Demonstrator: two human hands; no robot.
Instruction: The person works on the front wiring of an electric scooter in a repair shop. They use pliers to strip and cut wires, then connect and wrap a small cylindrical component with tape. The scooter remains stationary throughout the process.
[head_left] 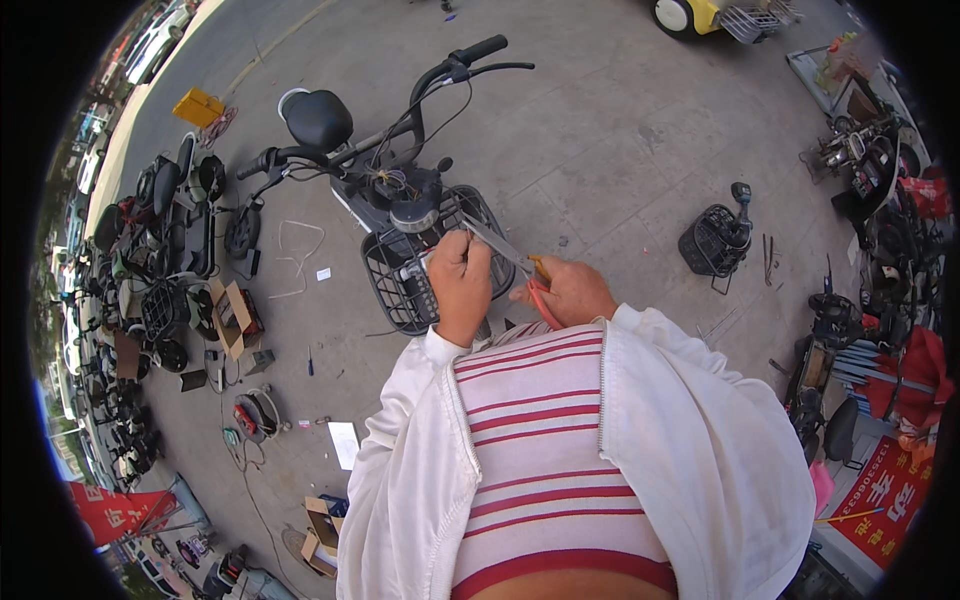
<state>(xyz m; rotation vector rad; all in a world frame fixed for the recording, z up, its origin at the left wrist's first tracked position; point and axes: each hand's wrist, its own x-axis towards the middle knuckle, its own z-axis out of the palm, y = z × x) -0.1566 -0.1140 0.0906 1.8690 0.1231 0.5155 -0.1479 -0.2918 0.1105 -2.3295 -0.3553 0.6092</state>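
My right hand is closed round the handles of a pair of scissors, which have red-orange grips. The blades are parted and point up and left, toward my left hand. That hand is pinched shut over the front basket of an electric bike; anything between its fingers is too small or hidden to make out. The black wire basket sits below the bike's round headlight. Loose wires stick out behind the headlight, and the handlebar is turned askew.
A small black basket with a cordless drill stands on the ground to the right. Parked bikes line the left side. An open cardboard box, a screwdriver and a coiled cable lie nearer.
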